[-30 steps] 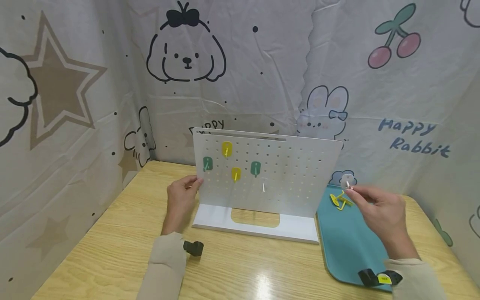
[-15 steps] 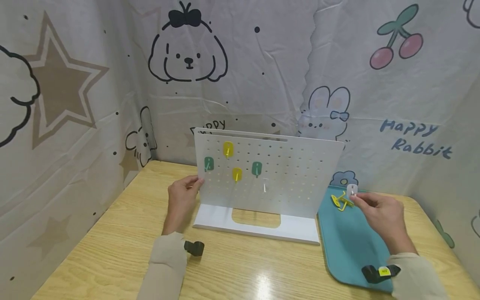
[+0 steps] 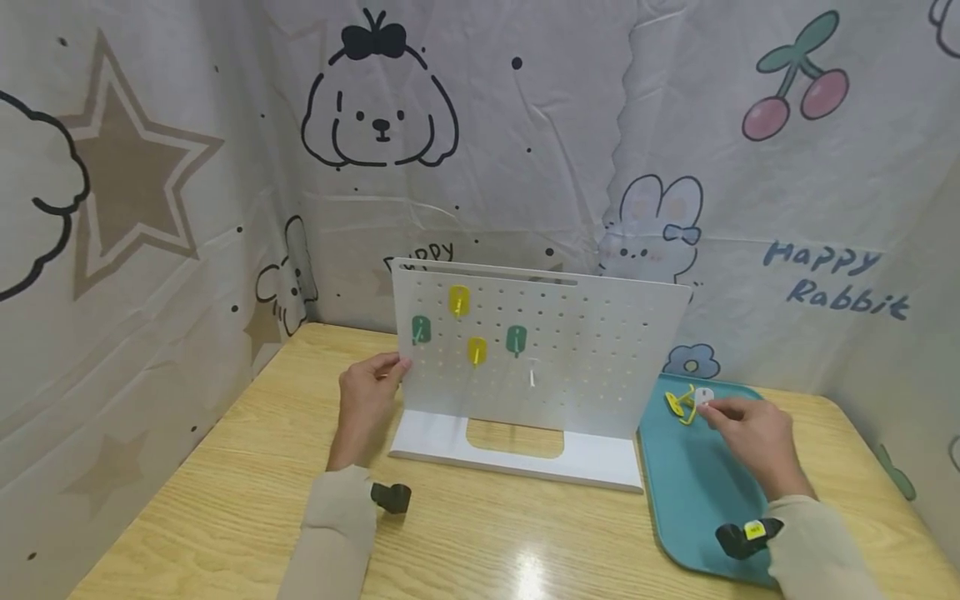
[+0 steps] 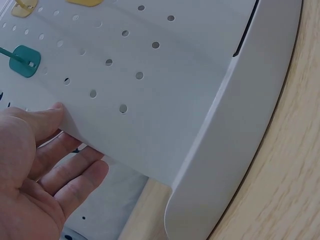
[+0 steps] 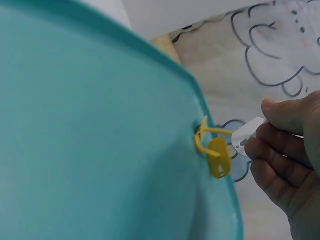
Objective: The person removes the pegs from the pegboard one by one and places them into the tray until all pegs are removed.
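A white pegboard (image 3: 570, 350) stands upright on its base. My left hand (image 3: 366, 392) holds its left edge, thumb on the front face and fingers behind it in the left wrist view. Two yellow hooks (image 3: 459, 301), two green hooks (image 3: 516, 339) and a white hook (image 3: 532, 377) hang on the board. Over the far end of the teal tray (image 3: 697, 492), my right hand (image 3: 753, 433) pinches another white hook (image 5: 246, 137) between thumb and fingers. Right beside it, yellow hooks (image 5: 219, 157) lie in the tray, partly overlapped by the white one in the head view.
The tray lies to the right of the pegboard's base (image 3: 592, 458) on a wooden table (image 3: 450, 533). A printed curtain (image 3: 525, 125) hangs behind and at both sides. Each wrist wears a black camera (image 3: 392, 498).
The right hand has moved lower toward the tray with the white hook, which has turned so its flat plate faces the camera. The left hand keeps its hold on the board.
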{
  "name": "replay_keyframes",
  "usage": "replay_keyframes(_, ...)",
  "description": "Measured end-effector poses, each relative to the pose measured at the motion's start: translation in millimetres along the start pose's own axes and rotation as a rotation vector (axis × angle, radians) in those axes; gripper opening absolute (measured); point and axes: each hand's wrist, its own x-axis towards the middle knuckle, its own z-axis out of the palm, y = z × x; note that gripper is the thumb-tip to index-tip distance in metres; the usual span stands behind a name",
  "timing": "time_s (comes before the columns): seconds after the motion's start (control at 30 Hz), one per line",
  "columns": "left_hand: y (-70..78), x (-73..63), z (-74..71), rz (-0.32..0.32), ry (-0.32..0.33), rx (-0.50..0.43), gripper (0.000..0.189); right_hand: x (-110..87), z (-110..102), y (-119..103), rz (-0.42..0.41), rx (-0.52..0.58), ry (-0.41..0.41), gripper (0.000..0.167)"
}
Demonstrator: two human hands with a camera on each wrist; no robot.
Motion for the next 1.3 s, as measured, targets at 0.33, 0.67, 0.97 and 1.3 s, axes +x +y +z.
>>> replay_keyframes(0.33,0.2,-1.0,1.5,-0.006,-0.014,-0.005,0.026,5.3,10.9,17.3,0.018,-0.083,-0.064,0.036)
replay_keyframes(0.67,0.7,-3.5,2.5,-0.028,-0.011,-0.005,0.026,6.5,16.0,19.4,-0.028,-0.122,-0.053,0.039)
replay_keyframes(0.97,1.4,-2.2,1.4,-0.024,-0.015,0.003,0.027,-6.5,11.7,5.6,-0.042,-0.061,0.007,0.041)
replay_keyframes(1.3,2.2,-0.6,-0.6,-0.009,-0.005,0.003,0.027,-25.0,-3.1,-39.1,-0.122,0.094,0.128,0.045)
